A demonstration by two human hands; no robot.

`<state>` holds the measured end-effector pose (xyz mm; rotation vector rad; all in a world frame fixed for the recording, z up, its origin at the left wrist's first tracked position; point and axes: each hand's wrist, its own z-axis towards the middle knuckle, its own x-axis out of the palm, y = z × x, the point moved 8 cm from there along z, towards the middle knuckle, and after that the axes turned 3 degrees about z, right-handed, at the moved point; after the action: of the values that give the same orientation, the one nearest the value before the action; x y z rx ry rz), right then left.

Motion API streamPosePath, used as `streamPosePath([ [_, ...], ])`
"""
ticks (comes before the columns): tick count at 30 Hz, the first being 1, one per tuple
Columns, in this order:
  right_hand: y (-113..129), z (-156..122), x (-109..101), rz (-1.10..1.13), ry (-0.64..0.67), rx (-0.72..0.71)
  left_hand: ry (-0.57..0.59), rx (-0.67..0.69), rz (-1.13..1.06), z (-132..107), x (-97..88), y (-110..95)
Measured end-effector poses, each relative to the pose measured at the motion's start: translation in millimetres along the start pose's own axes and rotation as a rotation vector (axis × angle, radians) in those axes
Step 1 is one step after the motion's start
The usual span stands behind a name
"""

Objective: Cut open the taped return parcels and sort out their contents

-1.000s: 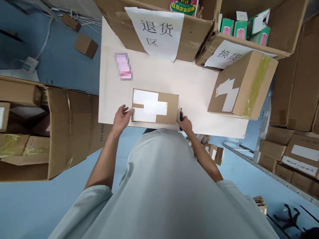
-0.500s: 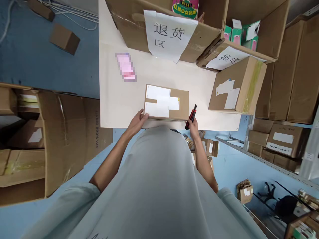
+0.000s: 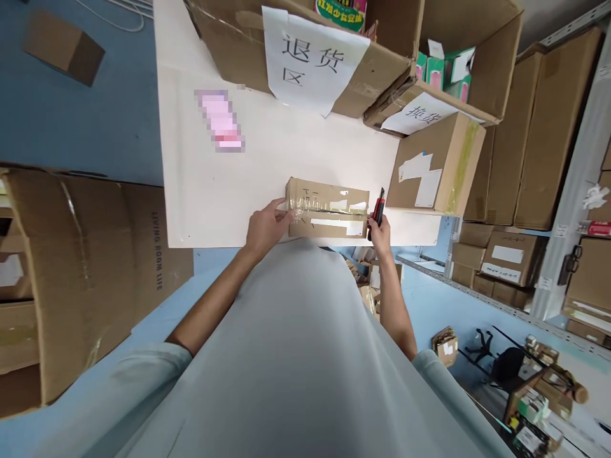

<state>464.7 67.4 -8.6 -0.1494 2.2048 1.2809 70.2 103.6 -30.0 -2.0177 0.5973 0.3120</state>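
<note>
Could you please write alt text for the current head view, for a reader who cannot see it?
A bare left hand and right hand hold a taped cardboard box by its ends at the near edge of a pale table, the right hand also gripping a red-and-black cutter. Beyond the box stand two open cartons with paper signs.

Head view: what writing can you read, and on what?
"退货区": left paper sheet.
"换货": right paper sheet.
"红发少女安妮": green-and-pink package, top edge.
"LIVING ROOM LIFE": large carton, left.
Too small or blurred: marks on the handled box, handwriting on the shelf box.
</note>
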Motion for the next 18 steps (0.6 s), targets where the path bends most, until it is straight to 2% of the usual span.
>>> streamPosePath([
  [3,16.6,0.4,-10.0,-0.196,-0.009,-0.036,-0.035,0.040,-0.003,1.3,4.4,3.8],
  [5,38.9,-0.8,-13.8,-0.347,-0.037,-0.107,-0.043,0.108,-0.049,-1.2,6.9,-0.9],
  [7,65.0,-3.3,-6.0,-0.461,0.010,-0.190,-0.061,0.179,-0.076,-4.6,8.5,-8.1],
  [10,103.9,-13.9,29.9,-0.539,0.277,-0.339,-0.073,0.209,-0.097,-6.4,12.3,-12.0],
  [14,144.2,-40.4,86.8,-0.734,0.656,-0.567,-0.035,0.165,-0.168,-2.2,19.3,-3.2],
  [16,151.4,-48.5,108.2,-0.908,0.767,-0.616,-0.033,0.151,-0.192,-0.3,21.2,1.4],
  [18,154.5,-51.8,124.0,-1.062,0.822,-0.648,-0.043,0.146,-0.207,0.9,22.3,4.3],
])
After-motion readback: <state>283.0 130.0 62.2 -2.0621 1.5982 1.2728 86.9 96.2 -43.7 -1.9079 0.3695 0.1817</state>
